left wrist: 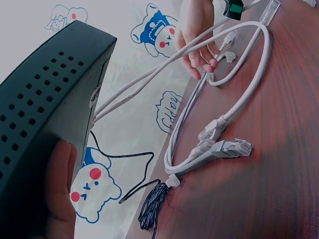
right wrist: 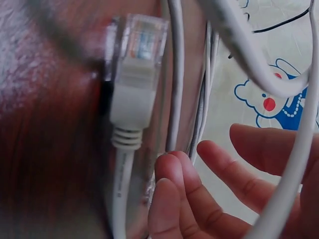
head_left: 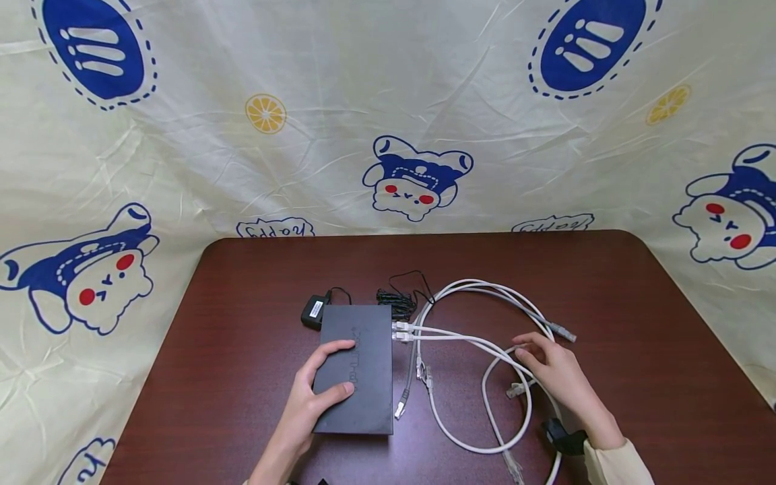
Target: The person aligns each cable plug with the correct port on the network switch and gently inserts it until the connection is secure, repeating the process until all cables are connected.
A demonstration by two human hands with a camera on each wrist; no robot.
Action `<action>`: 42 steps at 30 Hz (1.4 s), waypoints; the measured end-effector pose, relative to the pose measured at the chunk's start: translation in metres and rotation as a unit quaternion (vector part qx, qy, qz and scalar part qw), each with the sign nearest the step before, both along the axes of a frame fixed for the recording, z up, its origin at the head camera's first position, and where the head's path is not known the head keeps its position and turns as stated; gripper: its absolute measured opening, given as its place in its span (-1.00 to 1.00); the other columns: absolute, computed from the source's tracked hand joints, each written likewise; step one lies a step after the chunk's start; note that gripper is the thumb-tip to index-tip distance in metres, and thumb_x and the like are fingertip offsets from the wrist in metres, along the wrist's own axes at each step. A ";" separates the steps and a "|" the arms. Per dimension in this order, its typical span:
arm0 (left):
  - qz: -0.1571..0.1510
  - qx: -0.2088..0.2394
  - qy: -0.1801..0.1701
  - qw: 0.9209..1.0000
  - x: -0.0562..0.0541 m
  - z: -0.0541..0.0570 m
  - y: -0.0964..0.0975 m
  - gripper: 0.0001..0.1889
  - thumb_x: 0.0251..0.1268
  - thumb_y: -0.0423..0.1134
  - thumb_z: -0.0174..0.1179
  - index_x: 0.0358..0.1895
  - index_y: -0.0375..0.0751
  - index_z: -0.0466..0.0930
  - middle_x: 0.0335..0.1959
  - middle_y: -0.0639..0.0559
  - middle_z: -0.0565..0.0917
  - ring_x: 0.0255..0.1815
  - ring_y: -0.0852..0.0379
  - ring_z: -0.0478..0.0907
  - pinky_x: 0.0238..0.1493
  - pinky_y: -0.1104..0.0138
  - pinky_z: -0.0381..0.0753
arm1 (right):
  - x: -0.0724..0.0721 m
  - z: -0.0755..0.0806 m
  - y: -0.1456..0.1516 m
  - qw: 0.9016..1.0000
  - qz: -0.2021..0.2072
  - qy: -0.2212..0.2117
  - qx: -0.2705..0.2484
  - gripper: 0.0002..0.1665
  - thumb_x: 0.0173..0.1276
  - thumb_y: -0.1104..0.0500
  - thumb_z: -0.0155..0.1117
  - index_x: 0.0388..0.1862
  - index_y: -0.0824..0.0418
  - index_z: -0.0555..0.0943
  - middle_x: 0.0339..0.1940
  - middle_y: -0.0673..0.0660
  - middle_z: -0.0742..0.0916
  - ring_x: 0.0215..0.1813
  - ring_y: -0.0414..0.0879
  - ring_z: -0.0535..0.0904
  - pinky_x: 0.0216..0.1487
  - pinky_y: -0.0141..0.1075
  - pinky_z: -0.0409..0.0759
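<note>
Box [head_left: 372, 404], flat and dark grey, is grasped along its left edge by the left hand [head_left: 315, 394], thumb and forefinger on top, and sits left of the white cables [right wrist: 239, 47], with two plugs [head_left: 402, 331] seated in its right side. The right hand [head_left: 554, 377] has bent fingertips at a pale grey cable [right wrist: 177, 74], though I cannot tell whether it pinches it. A black adapter [head_left: 313, 312] and coiled black cord [head_left: 397, 306] lie on the box's far side.

Flat, dark rectangular box [head_left: 371, 404] with lettering [head_left: 354, 365] on top, two white network cables [head_left: 439, 338] plugged into its right edge. Just to the right, loose white and grey cable loops [head_left: 475, 282] on a reddish-brown table [head_left: 642, 330], some ends showing clear plugs [right wrist: 134, 97].
</note>
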State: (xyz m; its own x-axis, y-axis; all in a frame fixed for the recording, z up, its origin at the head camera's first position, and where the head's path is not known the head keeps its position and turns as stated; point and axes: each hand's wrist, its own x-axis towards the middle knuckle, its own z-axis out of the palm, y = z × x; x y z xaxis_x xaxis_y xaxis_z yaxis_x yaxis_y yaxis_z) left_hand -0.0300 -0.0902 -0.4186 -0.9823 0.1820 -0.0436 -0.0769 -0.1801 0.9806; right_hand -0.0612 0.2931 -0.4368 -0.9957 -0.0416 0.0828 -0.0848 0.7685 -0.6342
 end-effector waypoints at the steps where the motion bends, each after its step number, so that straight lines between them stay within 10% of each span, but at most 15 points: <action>1: 0.000 0.000 0.001 1.000 0.000 0.000 0.000 -0.45 0.03 -0.46 0.26 0.18 -0.11 0.49 0.07 -0.23 0.41 -0.04 -0.15 0.37 -0.22 0.13 0.54 | 0.000 -0.001 0.000 1.000 0.000 -0.004 -0.001 -0.80 0.33 0.30 0.24 -0.08 0.29 0.60 -0.35 0.11 0.72 -0.39 -0.20 0.57 -0.39 -0.29 0.43; 30: 0.008 -0.004 -0.004 1.000 0.001 -0.003 0.000 -0.45 0.03 -0.46 0.26 0.18 -0.11 0.50 0.07 -0.24 0.40 -0.02 -0.15 0.36 -0.18 0.12 0.51 | -0.011 -0.011 0.000 1.000 -0.021 -0.010 0.002 -0.81 0.29 0.35 0.19 -0.15 0.36 0.64 -0.34 0.19 0.73 -0.35 -0.04 0.64 -0.40 -0.26 0.47; 42: 0.007 -0.005 -0.005 1.000 0.001 -0.002 0.000 -0.45 0.02 -0.45 0.27 0.18 -0.11 0.50 0.10 -0.22 0.41 -0.01 -0.14 0.35 -0.14 0.13 0.50 | -0.015 0.003 -0.007 0.995 -0.016 0.021 -0.097 -0.80 0.35 0.43 0.12 -0.09 0.49 0.58 -0.45 0.23 0.71 -0.49 -0.19 0.64 -0.46 -0.41 0.58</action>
